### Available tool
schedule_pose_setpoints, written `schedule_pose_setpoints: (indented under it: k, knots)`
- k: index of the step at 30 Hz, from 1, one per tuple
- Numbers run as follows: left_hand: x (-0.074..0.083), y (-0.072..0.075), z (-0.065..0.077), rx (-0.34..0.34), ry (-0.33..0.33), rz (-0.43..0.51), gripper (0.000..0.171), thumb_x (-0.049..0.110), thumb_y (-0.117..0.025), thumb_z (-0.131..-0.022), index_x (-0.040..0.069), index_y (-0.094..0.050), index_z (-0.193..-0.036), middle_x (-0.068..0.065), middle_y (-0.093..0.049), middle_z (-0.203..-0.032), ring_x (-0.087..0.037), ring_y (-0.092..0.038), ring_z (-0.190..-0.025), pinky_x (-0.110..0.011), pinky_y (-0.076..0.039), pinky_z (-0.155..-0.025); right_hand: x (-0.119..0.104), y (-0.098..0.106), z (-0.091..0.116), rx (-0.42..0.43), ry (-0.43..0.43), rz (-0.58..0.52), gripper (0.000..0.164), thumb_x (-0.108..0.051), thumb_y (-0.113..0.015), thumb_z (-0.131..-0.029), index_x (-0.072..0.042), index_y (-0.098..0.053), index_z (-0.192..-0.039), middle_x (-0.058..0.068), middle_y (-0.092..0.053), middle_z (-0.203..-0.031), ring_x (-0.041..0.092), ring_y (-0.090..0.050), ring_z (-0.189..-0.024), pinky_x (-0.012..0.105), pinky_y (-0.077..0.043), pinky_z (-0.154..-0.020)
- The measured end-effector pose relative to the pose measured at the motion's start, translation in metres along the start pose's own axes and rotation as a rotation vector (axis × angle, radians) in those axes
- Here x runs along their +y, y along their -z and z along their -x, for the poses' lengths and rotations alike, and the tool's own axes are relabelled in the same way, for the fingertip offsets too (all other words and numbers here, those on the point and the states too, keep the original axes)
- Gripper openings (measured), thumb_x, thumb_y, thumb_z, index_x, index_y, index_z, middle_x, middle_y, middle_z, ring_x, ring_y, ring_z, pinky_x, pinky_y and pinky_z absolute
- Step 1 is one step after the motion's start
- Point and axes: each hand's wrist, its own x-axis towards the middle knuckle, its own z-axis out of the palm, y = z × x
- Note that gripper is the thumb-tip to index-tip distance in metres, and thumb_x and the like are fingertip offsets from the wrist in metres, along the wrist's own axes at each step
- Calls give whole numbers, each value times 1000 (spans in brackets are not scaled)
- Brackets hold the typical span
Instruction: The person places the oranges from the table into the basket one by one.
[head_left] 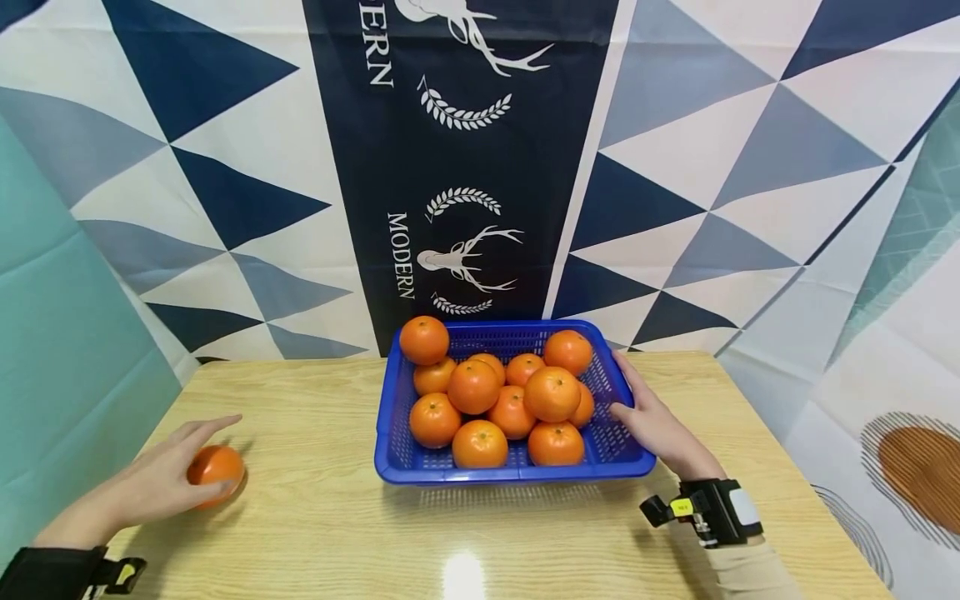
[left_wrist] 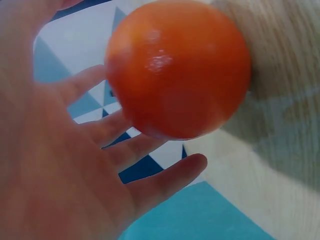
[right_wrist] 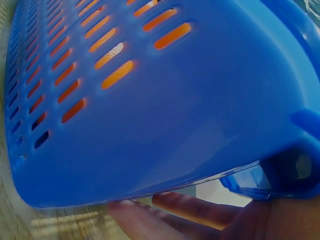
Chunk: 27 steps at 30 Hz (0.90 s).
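Observation:
On the left side of the table, my left hand is spread loosely around a single orange. The left wrist view shows its fingers extended and apart beside the orange, which rests on the wood. A blue plastic basket holds several oranges, some piled on others. At the basket's right end, my right hand grips the rim, its thumb over the edge. In the right wrist view, its fingers lie along the outside of the slotted basket wall; part of the hand is out of frame.
A wooden table carries everything. Behind the basket hangs a patterned cloth with triangles and deer heads. Teal material borders the left side, and a white printed cloth falls along the right.

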Motion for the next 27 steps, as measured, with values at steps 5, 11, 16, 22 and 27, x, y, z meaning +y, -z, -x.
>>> schedule_pose_setpoints:
  k: [5,11,16,22,27]
  knots:
    - [-7,-6,1,-20,-8,21,89,34,-88,-92,1,-46,-163,-41,-56,-149,-31,-68,-105,-44,-57,-78,-1,-5,10,17,-11,-1,99,0,-50,-107,-18,13,-182,31,8,-188,66,-14,-168,87,-18,-130]
    - [-12,-13,2,-47,-41,38,84,29,-89,-90,0,-51,-159,-38,-59,-146,-23,-66,-102,-34,-55,-76,-2,-11,21,28,-13,-1,99,0,-49,-108,-18,14,-181,32,6,-188,67,-17,-167,87,-20,-129]
    - [-12,-15,1,-59,-48,19,70,22,-88,-87,0,-62,-149,-36,-60,-144,-25,-67,-105,-32,-56,-78,-3,-13,24,32,-21,12,98,-1,-49,-108,-19,14,-181,33,5,-188,67,-20,-166,87,-23,-129]
    - [-11,-17,-1,-79,-28,6,61,19,-87,-88,2,-65,-142,-30,-64,-138,-24,-66,-102,-34,-57,-79,-1,-14,24,37,-20,19,98,-2,-49,-109,-20,15,-181,33,4,-187,67,-22,-165,87,-24,-129]
    - [-12,-18,-2,-86,-23,-8,59,21,-86,-89,3,-65,-141,-22,-67,-129,-20,-63,-99,-32,-55,-78,2,-14,24,42,-11,16,98,-1,-49,-108,-19,14,-182,32,6,-188,67,-18,-166,87,-21,-129]
